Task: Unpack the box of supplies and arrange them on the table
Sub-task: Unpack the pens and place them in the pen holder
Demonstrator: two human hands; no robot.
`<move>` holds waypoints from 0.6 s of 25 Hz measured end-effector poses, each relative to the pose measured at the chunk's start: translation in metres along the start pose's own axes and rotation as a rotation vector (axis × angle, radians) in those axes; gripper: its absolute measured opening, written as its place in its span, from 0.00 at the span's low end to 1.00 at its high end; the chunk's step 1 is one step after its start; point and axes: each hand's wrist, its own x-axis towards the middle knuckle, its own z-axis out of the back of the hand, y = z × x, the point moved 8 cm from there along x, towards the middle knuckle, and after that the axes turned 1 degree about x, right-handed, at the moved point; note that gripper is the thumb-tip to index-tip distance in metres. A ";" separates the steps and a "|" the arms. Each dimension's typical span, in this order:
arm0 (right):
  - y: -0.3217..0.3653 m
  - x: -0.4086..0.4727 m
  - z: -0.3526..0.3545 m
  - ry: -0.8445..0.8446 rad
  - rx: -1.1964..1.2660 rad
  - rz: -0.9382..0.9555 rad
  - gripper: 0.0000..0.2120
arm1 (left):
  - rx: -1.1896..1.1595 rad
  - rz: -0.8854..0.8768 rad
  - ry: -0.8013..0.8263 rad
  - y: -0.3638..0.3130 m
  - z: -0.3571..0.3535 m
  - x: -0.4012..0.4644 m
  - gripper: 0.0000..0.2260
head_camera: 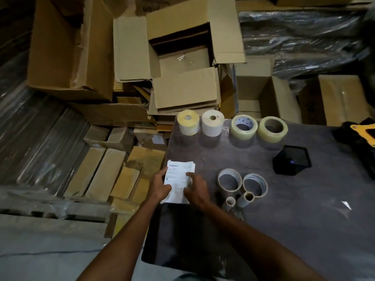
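A stack of white printed papers [178, 175] lies at the left edge of the dark table [284, 220]. My left hand [161, 184] grips its left side and my right hand [195, 188] rests on its right side. Two label rolls [188, 122] [212, 123] and two clear tape rolls [244, 127] [272, 129] stand in a row along the far edge. Two empty tape cores [230, 179] [255, 185] and two narrow cardboard tubes [230, 202] [246, 198] sit right of my hands. An open cardboard box [182, 57] stands beyond the table.
A black hexagonal holder [291, 162] sits right of centre on the table. A black and yellow tool [363, 134] lies at the far right. Flattened and stacked cardboard boxes [71, 47] and plastic-wrapped bundles [40, 138] fill the floor to the left and behind.
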 end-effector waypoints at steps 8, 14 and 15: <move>-0.001 0.001 -0.007 -0.036 -0.175 -0.006 0.29 | 0.242 -0.039 0.005 -0.001 -0.004 -0.001 0.33; 0.001 -0.001 -0.011 -0.015 -0.151 -0.026 0.34 | 0.259 -0.031 -0.003 0.003 -0.011 -0.006 0.29; 0.001 -0.002 -0.012 -0.002 -0.153 -0.034 0.35 | 0.277 -0.034 -0.002 0.001 -0.012 -0.007 0.29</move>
